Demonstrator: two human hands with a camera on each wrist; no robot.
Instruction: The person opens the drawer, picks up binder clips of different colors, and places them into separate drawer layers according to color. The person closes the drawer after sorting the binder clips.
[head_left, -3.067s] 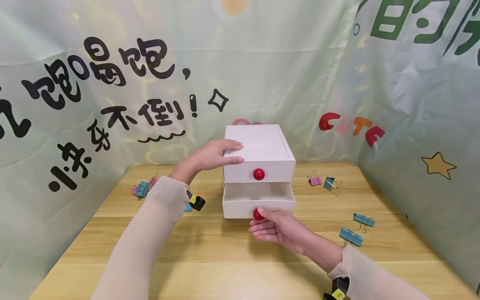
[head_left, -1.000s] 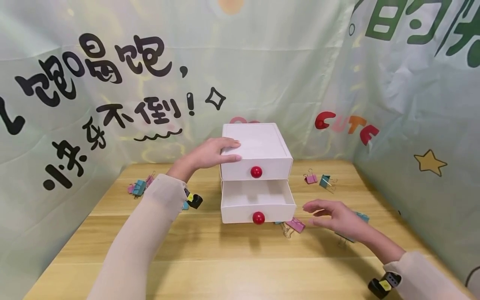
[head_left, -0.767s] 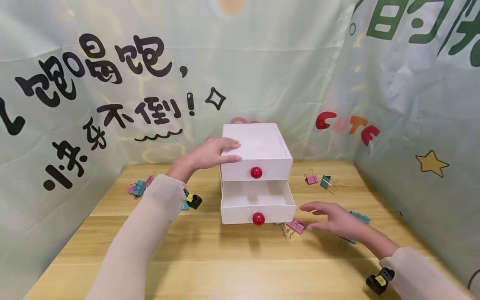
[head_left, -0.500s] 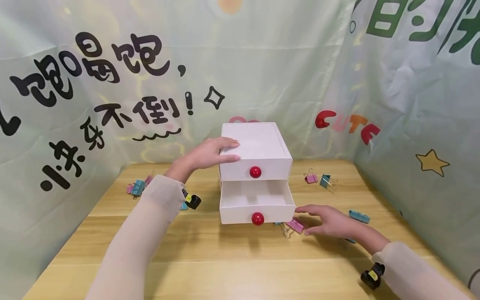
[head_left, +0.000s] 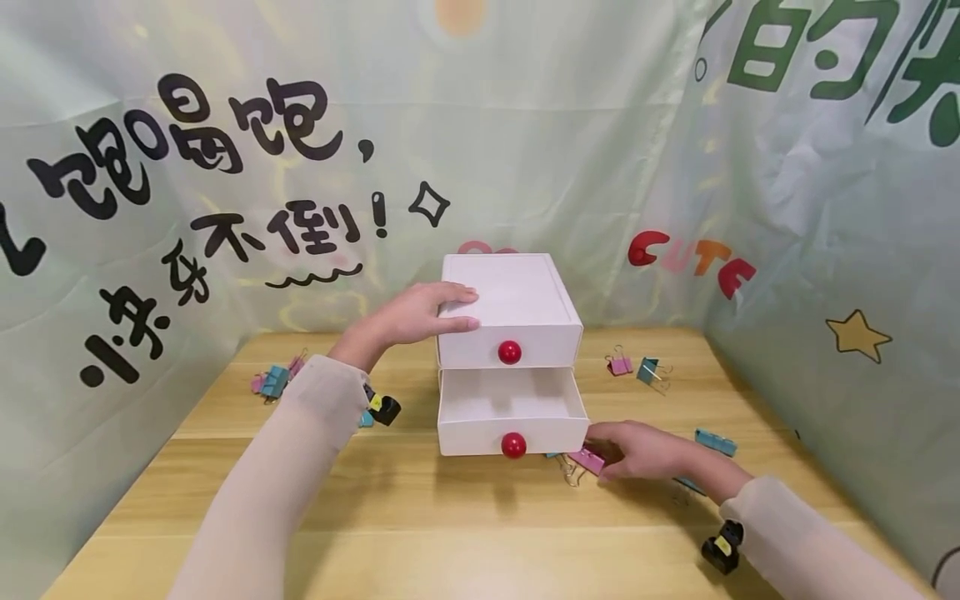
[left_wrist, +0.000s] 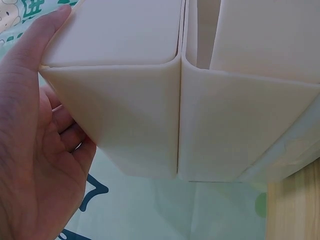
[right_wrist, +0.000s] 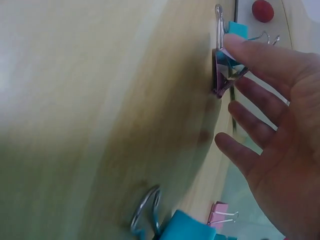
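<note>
Pink binder clip (head_left: 588, 461) now has the right hand (head_left: 645, 451) nearer.

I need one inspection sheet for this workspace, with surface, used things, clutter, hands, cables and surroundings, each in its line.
Surface: wood-grain tabletop.
Used things: white two-drawer box, upper drawer closed, lower drawer pulled partly out; pink binder clip near its right front corner.
Clutter: teal binder clips and other pink clips, both sides of the box.
Hands: left hand rests on the box's top, left side; right hand is at the pink binder clip, grip unclear.
Cables: thin dark curve at the head view's right edge, possibly a cable.
Surroundings: printed pale green backdrop around the tabletop.
</note>
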